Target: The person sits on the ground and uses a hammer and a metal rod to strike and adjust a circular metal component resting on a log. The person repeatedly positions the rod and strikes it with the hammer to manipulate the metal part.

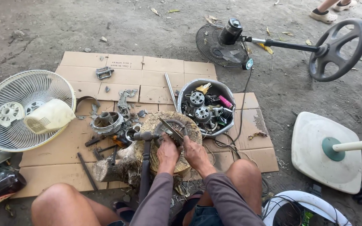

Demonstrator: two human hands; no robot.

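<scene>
Flattened cardboard sheets [118, 75] are lying on bare dirt ground [63, 25], and a tree-stump block [147, 125] is standing on them between the person's knees. Both hands are working on top of the stump over a round metal motor part [171, 127]. The left hand [167, 154] is pressing down on the near edge of the part, its fingers [164, 144] curled together around it. The right hand [194, 151] is gripping the part's right side, fingers closed on it, so the part is sitting just ahead of and partly under both sets of fingertips. A hammer [144, 165] is lying just left of the left fingers, its head resting on the stump. Beyond the right fingers a grey basin [181, 100] is holding several fan motors and small parts. Further left of the fingers, loose metal parts [107, 122] are scattered on the cardboard, and a white fan grille [5, 138] is lying well apart.
</scene>
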